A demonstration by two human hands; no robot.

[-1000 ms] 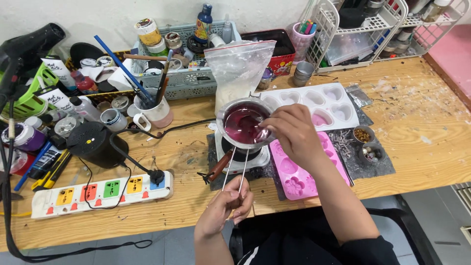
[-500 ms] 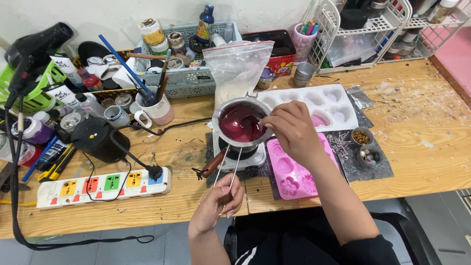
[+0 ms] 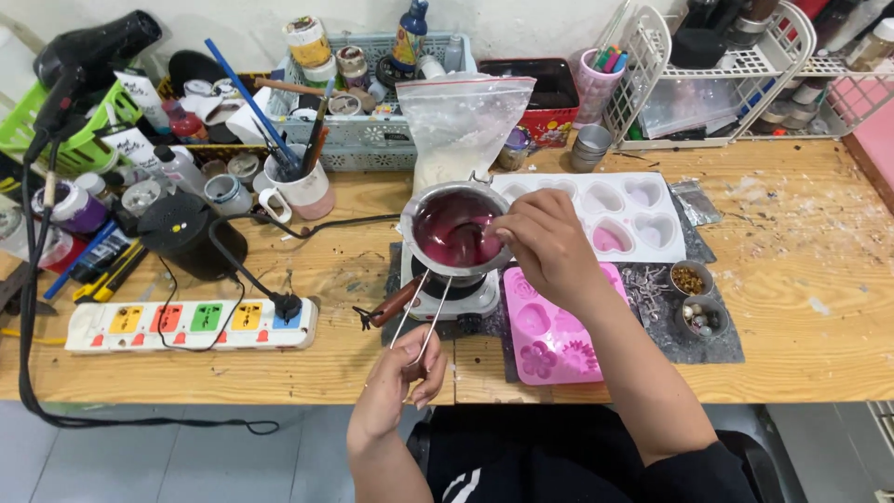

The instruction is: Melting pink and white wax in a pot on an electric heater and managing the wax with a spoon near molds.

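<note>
A small metal melting pot full of dark purple-red liquid sits on a little white hot plate. My left hand grips the end of the pot's long wire handle near the table's front edge. My right hand is at the pot's right rim, fingers pinched on a thin stirrer that dips into the liquid; the stirrer is mostly hidden. Just right of the hot plate lies a pink flower-shaped silicone mould. Behind it is a white heart-shaped mould with one cavity filled pink.
A clear bag of white flakes stands behind the pot. A pink mug of brushes, a black round device, a colourful power strip and paint bottles crowd the left. Two small bowls sit right, with wire racks behind.
The view has shifted, so everything sits a little lower and to the left. My left hand stays on the wire handle, my right hand stays at the pot's rim with the stirrer.
</note>
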